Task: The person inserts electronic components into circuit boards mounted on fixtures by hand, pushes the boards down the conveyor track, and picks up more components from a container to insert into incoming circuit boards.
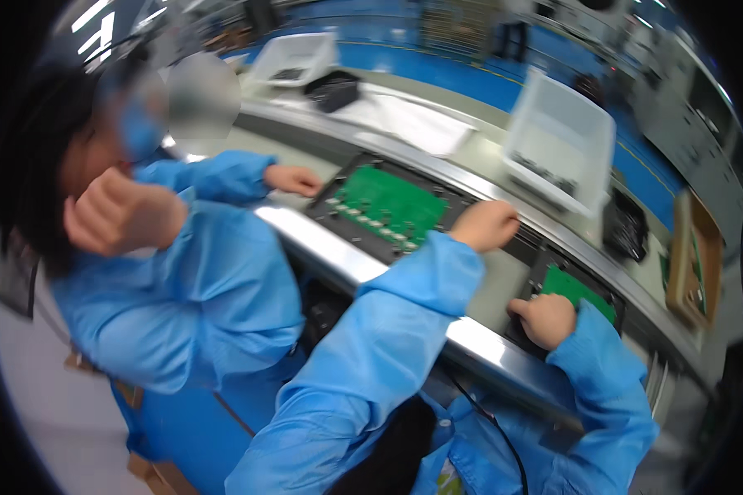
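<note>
My left hand (485, 225) is closed, fingers curled, at the right end of a black carrier (348, 228). A large green circuit board (396, 202) with a row of light parts along its near edge lies in that carrier. My right hand (546, 320) is closed over the near left part of a second black carrier (539, 268), partly covering its green circuit board (582, 290). What either hand holds, if anything, is hidden. Both carriers sit between the metal rails of a conveyor.
A co-worker in a blue smock (223, 289) stands at left, one hand (293, 179) beside the first carrier. Beyond the far rail (425, 169) are a white bin (561, 140) with dark parts, another white bin (295, 58), black bags (333, 91) and a cardboard box (696, 256).
</note>
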A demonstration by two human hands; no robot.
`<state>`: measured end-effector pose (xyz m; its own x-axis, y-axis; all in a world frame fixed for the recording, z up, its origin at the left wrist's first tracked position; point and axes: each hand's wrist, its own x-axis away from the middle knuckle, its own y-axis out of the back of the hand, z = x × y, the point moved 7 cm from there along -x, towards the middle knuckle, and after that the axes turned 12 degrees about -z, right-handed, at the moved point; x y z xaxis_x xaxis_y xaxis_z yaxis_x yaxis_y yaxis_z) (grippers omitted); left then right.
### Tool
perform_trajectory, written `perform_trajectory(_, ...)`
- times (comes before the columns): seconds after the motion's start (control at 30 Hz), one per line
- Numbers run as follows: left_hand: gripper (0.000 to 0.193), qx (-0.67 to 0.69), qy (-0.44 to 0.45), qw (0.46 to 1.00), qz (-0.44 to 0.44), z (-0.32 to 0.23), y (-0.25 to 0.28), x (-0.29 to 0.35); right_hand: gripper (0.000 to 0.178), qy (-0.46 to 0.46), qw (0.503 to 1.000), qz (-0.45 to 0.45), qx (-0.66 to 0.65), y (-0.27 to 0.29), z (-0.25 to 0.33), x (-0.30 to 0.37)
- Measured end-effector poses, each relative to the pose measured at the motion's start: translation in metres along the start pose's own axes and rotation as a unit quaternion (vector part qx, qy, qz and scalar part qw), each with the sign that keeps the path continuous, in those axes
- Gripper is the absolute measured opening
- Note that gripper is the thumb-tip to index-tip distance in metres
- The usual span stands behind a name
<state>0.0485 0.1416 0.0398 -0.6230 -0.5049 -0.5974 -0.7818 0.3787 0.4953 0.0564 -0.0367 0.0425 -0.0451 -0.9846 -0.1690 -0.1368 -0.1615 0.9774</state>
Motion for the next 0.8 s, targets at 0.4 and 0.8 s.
perform_trajectory(0.4,0.012,0.032,-0.047,0.996,0.072,-0.025,-0.021,0.024,0.014,-0.337,0.938,0.075,0.022,-0.008,-0.136,0.210)
perform_trajectory(0.8,0.012,0.017,-0.038,0.991,0.125,-0.031,-0.033,0.023,0.024,-0.584,0.808,0.015,0.074,-0.013,-0.314,0.452)
